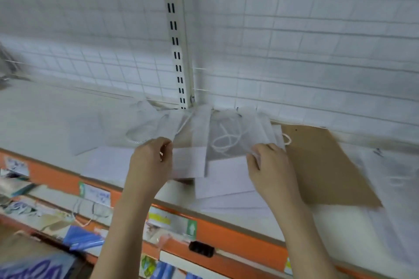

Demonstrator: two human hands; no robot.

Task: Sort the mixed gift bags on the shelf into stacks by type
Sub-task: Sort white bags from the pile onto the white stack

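Left hand (pixel 150 161) pinches edge of white gift bags (pixel 192 140) fanned flat on shelf (pixel 45 115). Right hand (pixel 271 165) pinches same fan's right edge. Brown gift bag (pixel 326 165) lies flat just right. Image blurred.

White bags (pixel 199 161) lie on the shelf (pixel 45 120), brown bag (pixel 324 165) to their right.
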